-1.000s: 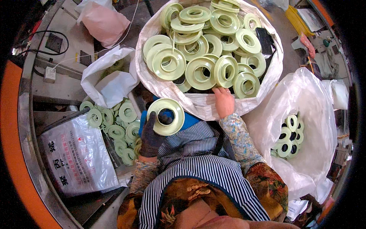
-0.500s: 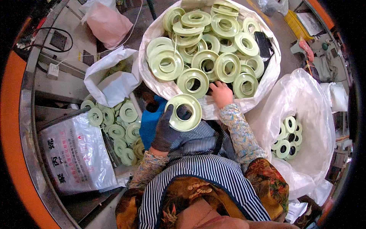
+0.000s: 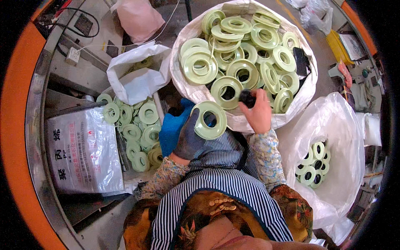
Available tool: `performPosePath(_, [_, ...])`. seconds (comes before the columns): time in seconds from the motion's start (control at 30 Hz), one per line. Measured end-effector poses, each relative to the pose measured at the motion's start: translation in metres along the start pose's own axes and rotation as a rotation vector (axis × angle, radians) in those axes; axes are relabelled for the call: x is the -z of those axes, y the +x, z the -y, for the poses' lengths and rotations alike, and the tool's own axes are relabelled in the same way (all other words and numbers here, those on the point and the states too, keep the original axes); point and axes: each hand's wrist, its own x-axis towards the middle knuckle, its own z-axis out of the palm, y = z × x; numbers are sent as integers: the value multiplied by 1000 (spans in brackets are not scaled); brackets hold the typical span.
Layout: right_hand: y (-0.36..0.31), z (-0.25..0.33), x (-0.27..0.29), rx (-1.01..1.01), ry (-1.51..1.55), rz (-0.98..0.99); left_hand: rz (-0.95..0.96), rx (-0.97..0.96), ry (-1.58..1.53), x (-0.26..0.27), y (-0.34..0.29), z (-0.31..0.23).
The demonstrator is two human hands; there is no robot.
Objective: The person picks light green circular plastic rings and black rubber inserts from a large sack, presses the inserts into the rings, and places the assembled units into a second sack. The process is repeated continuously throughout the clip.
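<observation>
My gloved left hand (image 3: 189,139) grips a pale green flanged plastic ring (image 3: 209,133) by its left edge, holding it face up over my apron. At the near rim of a large white sack (image 3: 183,93), my bare right hand (image 3: 260,111) pinches a small black cylindrical piece (image 3: 247,98). That sack is heaped with similar green rings (image 3: 192,74). Inside a clear plastic bag (image 3: 343,125) to my right lie several green rings (image 3: 307,177) with black pieces in their centres.
More green rings (image 3: 132,132) are piled to my left, below a smaller white sack (image 3: 137,89). Beside them lies a flat printed white sack (image 3: 83,154). A pink bag (image 3: 139,18) stands far left, and a yellow crate (image 3: 336,48) far right.
My right hand has come up out of the big sack's near side with the black piece. Rings beside it have tipped onto their edges. The left hand still grips its ring.
</observation>
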Motion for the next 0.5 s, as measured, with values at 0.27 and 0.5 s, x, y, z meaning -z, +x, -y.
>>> performPosePath(0.27, [-51,23,-45,374,421,-13,-57,312,-972,-16,18,-22])
performPosePath(0.5, [-51,29,-22,419,148,170,-61,-418,268,-9,16,-12])
